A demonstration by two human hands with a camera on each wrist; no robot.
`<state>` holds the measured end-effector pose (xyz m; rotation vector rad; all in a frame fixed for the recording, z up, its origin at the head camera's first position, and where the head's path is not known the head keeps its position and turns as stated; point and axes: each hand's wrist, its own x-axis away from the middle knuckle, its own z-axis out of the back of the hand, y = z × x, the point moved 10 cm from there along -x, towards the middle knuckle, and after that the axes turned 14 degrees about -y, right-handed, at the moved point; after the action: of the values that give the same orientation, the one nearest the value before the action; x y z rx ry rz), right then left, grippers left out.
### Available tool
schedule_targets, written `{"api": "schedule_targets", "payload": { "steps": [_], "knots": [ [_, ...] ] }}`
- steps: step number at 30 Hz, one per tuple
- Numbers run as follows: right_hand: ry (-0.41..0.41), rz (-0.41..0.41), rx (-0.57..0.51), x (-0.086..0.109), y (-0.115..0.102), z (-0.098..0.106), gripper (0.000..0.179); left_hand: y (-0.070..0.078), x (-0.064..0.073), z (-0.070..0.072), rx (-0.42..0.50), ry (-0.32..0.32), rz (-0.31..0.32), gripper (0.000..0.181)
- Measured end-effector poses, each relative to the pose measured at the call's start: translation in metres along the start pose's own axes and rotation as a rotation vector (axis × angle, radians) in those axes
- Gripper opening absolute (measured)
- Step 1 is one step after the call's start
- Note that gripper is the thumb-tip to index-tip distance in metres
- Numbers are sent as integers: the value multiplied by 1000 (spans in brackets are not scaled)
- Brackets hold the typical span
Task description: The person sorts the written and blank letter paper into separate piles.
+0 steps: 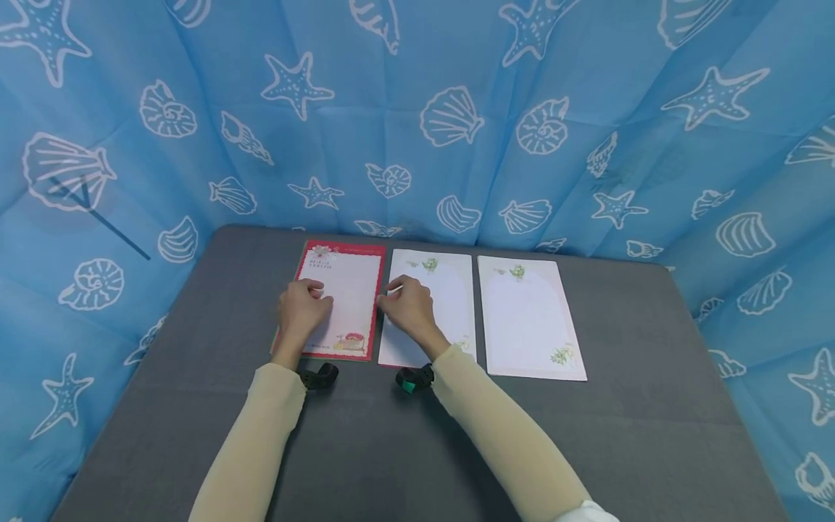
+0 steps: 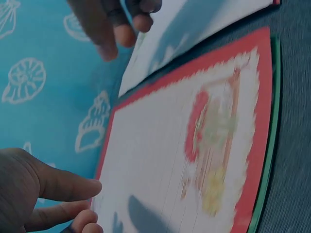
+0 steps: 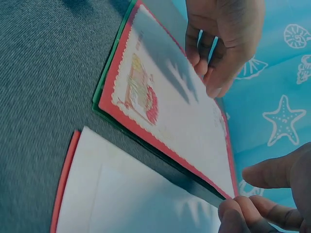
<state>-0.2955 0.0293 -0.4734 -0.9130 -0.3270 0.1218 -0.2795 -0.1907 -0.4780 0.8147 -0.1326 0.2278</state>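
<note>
A stack of red-bordered letter paper [image 1: 342,304] lies leftmost, with a green edge showing beneath its top sheet. Over its left side is my left hand [image 1: 303,312], thumb and fingers loosely bent and apart. My right hand [image 1: 411,308] hovers above the middle white stack of paper [image 1: 433,283]. In the right wrist view, the right hand's fingers [image 3: 233,213] are right at the corner of the red-bordered paper, with the thumb held away. The left hand [image 3: 221,41] appears at that sheet's far edge there.
Another white stack of paper [image 1: 530,319] with green leaf prints lies on the right. All three sit in a row on a dark grey table [image 1: 365,449]. A blue curtain [image 1: 391,130] with shell and starfish prints hangs behind and along the sides.
</note>
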Motion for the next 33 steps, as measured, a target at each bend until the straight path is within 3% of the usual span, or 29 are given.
{"api": "schedule_targets", "payload": {
  "steps": [7, 24, 33],
  "knots": [
    [53, 14, 28, 8, 9, 18, 25, 18, 3, -19, 39, -60, -82, 33],
    [103, -22, 39, 26, 43, 53, 27, 51, 9, -60, 87, -185, -123, 31],
    [128, -51, 51, 36, 63, 74, 29, 63, 12, -77, 70, -205, -154, 27]
  ]
}}
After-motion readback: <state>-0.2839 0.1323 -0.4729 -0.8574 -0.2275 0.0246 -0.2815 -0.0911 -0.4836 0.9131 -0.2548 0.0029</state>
